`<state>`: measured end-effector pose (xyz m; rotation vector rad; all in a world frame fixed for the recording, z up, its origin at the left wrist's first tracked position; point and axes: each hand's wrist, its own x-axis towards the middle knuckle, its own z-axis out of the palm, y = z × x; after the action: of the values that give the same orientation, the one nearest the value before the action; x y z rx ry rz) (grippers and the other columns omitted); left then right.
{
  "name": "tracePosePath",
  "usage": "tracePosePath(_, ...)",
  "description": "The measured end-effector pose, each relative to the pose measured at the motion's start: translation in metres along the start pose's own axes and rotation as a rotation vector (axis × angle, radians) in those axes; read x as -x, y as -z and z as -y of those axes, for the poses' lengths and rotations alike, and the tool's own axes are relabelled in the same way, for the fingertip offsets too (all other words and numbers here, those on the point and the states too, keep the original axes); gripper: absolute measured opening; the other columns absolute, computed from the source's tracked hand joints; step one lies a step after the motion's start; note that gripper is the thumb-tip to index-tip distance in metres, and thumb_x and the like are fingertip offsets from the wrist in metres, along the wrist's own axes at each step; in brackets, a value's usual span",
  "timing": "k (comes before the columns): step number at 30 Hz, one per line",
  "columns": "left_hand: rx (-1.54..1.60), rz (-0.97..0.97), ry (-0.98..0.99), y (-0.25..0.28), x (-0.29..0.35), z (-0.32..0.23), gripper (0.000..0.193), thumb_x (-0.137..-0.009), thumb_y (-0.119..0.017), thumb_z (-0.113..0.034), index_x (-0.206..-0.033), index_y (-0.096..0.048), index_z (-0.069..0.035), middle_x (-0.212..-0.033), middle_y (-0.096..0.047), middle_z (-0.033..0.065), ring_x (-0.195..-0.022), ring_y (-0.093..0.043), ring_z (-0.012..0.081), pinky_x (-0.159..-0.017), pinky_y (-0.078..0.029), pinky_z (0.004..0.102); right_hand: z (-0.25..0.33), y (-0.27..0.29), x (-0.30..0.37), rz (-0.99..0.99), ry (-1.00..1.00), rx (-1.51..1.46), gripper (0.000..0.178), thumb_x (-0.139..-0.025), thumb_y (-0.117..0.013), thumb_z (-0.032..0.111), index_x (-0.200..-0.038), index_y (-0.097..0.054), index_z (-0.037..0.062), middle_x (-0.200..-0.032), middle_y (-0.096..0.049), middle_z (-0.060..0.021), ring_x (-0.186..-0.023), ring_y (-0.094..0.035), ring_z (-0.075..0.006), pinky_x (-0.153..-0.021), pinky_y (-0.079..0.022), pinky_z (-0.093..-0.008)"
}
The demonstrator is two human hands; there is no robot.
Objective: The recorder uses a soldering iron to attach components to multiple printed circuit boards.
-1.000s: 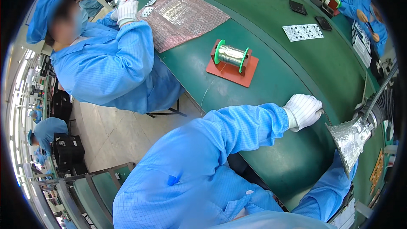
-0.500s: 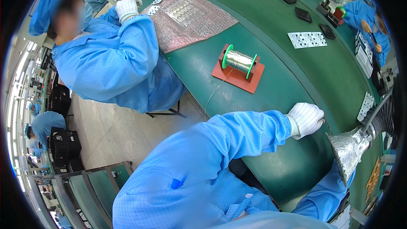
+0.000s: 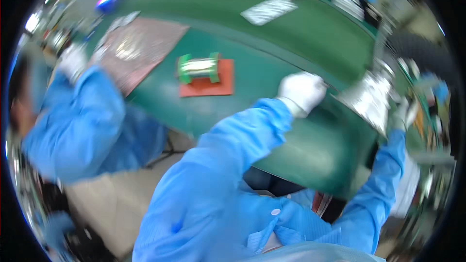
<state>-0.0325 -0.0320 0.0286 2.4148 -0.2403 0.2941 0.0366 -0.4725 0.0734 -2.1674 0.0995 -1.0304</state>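
Fingers point(image 3: 310, 85) in knit glove beside crinkled foil funnel point(image 3: 369, 99).

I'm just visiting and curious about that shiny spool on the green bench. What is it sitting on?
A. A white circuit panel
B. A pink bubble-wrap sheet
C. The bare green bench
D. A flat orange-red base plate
D: the spool of wire with green end discs rests on a flat orange-red base plate, which lies on the green bench, apart from the pink sheet to its left.
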Motion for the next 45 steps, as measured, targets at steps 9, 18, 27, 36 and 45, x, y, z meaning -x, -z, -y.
tracePosePath(9,-0.023,0.051,-0.1,-0.004,-0.006,0.004,0.032,-0.091,-0.054,-0.04,-0.091,-0.07,-0.011,-0.094,-0.07,0.0144,-0.092,-0.066,0.0351,-0.081,-0.052,0.0439,0.131,0.13,0.163,-0.206,-0.085,-0.085,0.042,-0.09,-0.056,0.006,-0.131,-0.05,-0.0024,-0.132,-0.056,-0.0147,-0.126,-0.053,-0.0243,-0.105,-0.041,-0.0373)
tracePosePath(18,0.028,-0.001,-0.058,-0.004,-0.004,0.009,0.036,-0.093,-0.053,-0.042,-0.087,-0.068,-0.009,-0.091,-0.07,0.0163,-0.089,-0.065,0.0377,-0.078,-0.052,0.0454,0.193,0.096,0.305,0.308,0.084,-0.007,0.04,-0.089,-0.064,-0.001,-0.127,-0.05,0.0025,-0.124,-0.065,-0.0164,-0.077,-0.067,-0.0139,-0.07,-0.054,-0.0276)
tracePosePath(27,0.105,0.038,-0.033,0.001,-0.01,0.011,0.039,-0.094,-0.052,-0.043,-0.092,-0.068,-0.008,-0.093,-0.068,0.0174,-0.094,-0.063,0.038,-0.082,-0.049,0.0448,0.138,0.054,0.249,0.008,0.252,0.332,0.028,-0.088,-0.067,0.001,-0.115,-0.062,0.0068,-0.096,-0.07,-0.0144,-0.071,-0.064,-0.0162,-0.067,-0.051,-0.0286)
tracePosePath(36,0.021,0.042,-0.046,-0.003,-0.005,0.004,0.039,-0.094,-0.052,-0.045,-0.093,-0.067,-0.008,-0.094,-0.069,0.017,-0.092,-0.064,0.0396,-0.08,-0.05,0.0458,0.131,0.059,0.249,0.11,-0.04,0.322,0.029,-0.091,-0.063,0.007,-0.12,-0.06,0.006,-0.104,-0.07,-0.0183,-0.091,-0.071,-0.0307,-0.08,-0.055,-0.0365)
tracePosePath(45,0.013,0.095,0.016,0.007,-0.003,0.004,0.038,-0.095,-0.05,-0.043,-0.093,-0.066,-0.008,-0.096,-0.068,0.0182,-0.093,-0.064,0.0381,-0.081,-0.051,0.046,0.123,0.051,0.245,0.22,0.133,0.348,0.03,-0.09,-0.061,0.006,-0.12,-0.059,0.0028,-0.109,-0.068,-0.0201,-0.101,-0.066,-0.036,-0.087,-0.052,-0.0406)
